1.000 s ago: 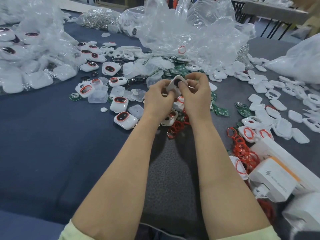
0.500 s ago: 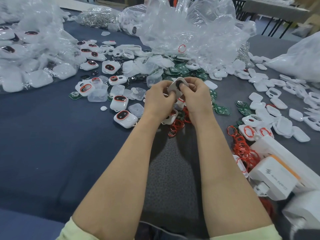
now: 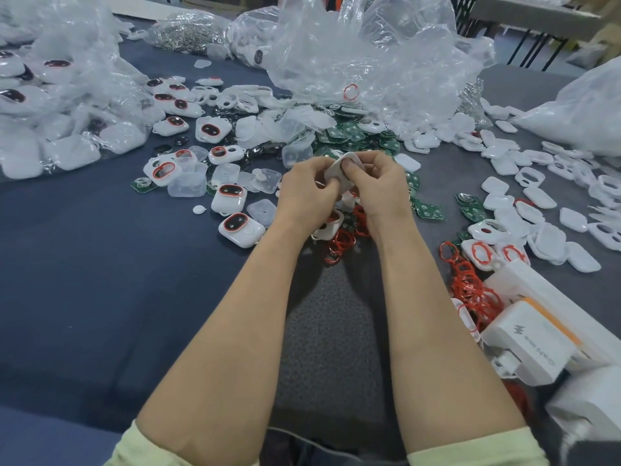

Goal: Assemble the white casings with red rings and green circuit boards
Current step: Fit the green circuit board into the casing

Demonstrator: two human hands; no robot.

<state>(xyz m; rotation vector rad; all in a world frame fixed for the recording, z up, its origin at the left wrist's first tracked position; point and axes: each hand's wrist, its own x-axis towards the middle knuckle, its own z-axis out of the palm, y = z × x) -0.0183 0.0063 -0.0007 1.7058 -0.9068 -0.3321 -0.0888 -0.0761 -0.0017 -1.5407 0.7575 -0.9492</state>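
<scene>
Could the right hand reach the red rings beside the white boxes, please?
Probably yes: the red rings lie uncovered to its right, though the right hand is busy pinching the white casing.

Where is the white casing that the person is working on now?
In the head view the white casing is near the centre, pinched between the left hand and the right hand, over a heap of red rings.

An assembly workshop is indicated: a blue-covered table [image 3: 84, 297] is strewn with white casings [image 3: 495, 185], red rings [image 3: 470, 287] and green circuit boards [image 3: 428, 210], and clear bags of parts [image 3: 386, 55] are heaped along its far edge.
</scene>
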